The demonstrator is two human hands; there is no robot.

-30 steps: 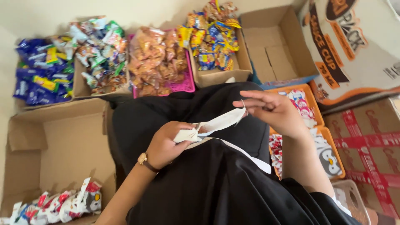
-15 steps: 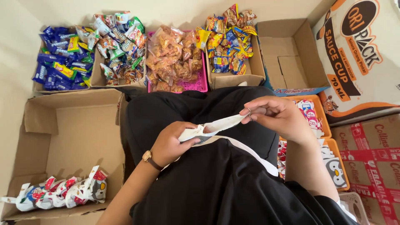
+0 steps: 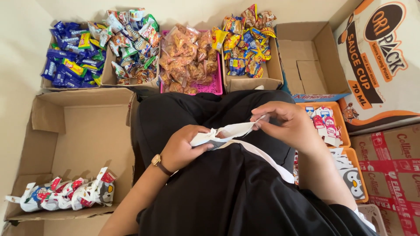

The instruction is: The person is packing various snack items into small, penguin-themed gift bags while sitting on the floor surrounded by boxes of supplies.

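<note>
White paper bag (image 3: 227, 132), mouth open

You held a flat white paper packet (image 3: 227, 132) over your lap, your left hand (image 3: 181, 148) gripping one end and your right hand (image 3: 284, 124) pinching the other. Ahead of you sat boxes of blue wrappers (image 3: 70, 67), mixed green and white sachets (image 3: 131, 39), clear orange snack bags (image 3: 188, 57) and yellow-blue packs (image 3: 245, 39). White-and-red pouches (image 3: 70, 194) lay in the open carton (image 3: 87, 131) at your left.
</note>
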